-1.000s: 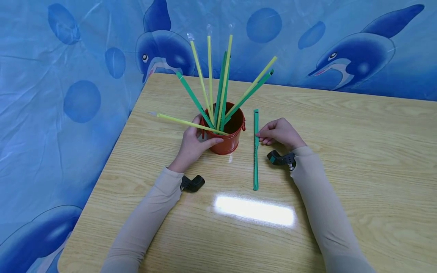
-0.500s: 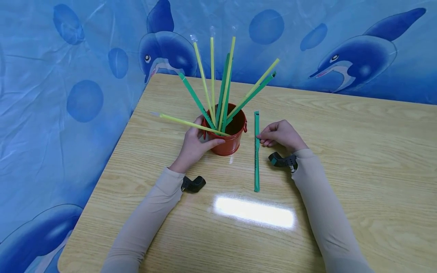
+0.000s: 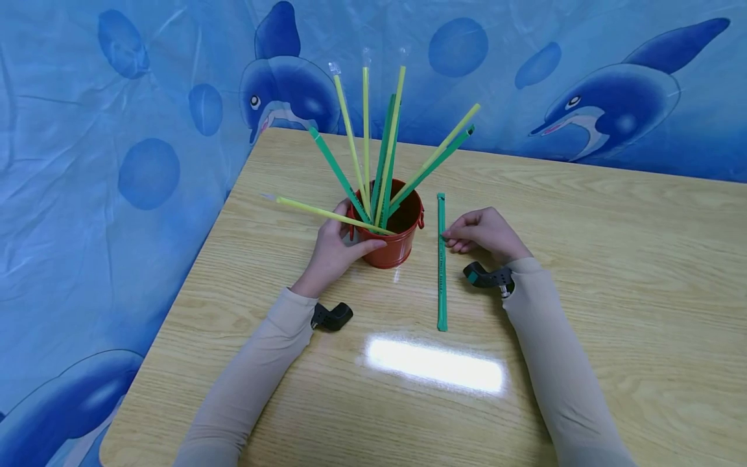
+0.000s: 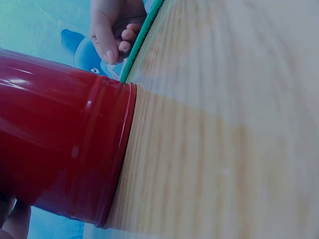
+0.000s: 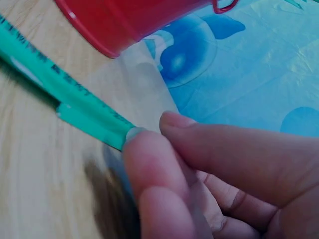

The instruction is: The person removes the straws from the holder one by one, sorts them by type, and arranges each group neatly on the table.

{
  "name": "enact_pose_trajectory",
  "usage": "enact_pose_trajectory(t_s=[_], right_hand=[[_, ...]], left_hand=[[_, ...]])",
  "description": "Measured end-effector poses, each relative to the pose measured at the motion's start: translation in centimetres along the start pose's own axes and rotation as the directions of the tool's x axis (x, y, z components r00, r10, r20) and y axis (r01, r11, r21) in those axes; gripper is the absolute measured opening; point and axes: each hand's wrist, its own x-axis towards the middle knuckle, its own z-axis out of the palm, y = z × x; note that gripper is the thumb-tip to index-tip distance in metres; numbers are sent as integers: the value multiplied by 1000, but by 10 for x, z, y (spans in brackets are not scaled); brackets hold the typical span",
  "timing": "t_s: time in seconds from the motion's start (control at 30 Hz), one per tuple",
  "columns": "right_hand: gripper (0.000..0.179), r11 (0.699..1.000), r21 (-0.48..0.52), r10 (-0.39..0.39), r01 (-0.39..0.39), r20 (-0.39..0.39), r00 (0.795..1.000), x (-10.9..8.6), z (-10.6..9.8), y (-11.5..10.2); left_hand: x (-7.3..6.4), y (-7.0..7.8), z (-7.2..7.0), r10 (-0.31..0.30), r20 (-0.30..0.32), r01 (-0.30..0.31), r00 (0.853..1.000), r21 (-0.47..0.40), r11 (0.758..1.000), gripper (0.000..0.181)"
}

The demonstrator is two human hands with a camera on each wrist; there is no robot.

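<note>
A small red bucket stands on the table, holding several green straws and several yellow straws in clear wrappers. My left hand grips its left side, thumb across the front and fingers round behind. One yellow straw leans low over the rim above that hand. Right of the bucket, a green wrapped straw with dark print lies lengthwise. My right hand pinches its right edge between thumb and index finger; the other fingers are curled. In the right wrist view, the fingertips hide part of this straw.
The wooden table ends at the back and left against a blue curtain printed with dolphins. Black wrist cameras, one on the left wrist and one on the right, sit low over the tabletop.
The view has shifted slightly. The green straw by my right hand has turned a little, showing more of its print. My left hand keeps its grip on the bucket.
</note>
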Motion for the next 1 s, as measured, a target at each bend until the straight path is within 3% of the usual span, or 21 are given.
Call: enact_pose_trajectory(t_s=[0.2,0.37,0.47,0.63,0.77,0.87,1.0], right_hand=[[28,995,96,-32,34,-17,999,-1,-2,-1],[27,985,123,-105,121,-129,986,-7,2,-12],[24,967,163,-163,196,-195,967,-12,6,-24],[22,911,252,-276,327,-218,936,-19,14,-46],[19,870,272,-339,411,-274,900,-21,22,-62],[21,861,239,-366,450,-324,872,-21,28,-71],[26,851,221,-382,476,-362,850,-18,35,-79]], left_hand=[[0,1,-1,-8,5,8,1000,4,1000,74],[0,1,-1,-4,6,4,1000,-2,1000,74],[-1,1,0,-3,7,3,1000,-7,1000,74],[-1,1,0,-10,6,10,1000,-2,1000,74],[-1,0,1,-3,8,3,1000,1,1000,73],[0,0,1,9,6,-9,1000,4,1000,73],[-1,-1,0,17,0,-17,1000,8,1000,74]])
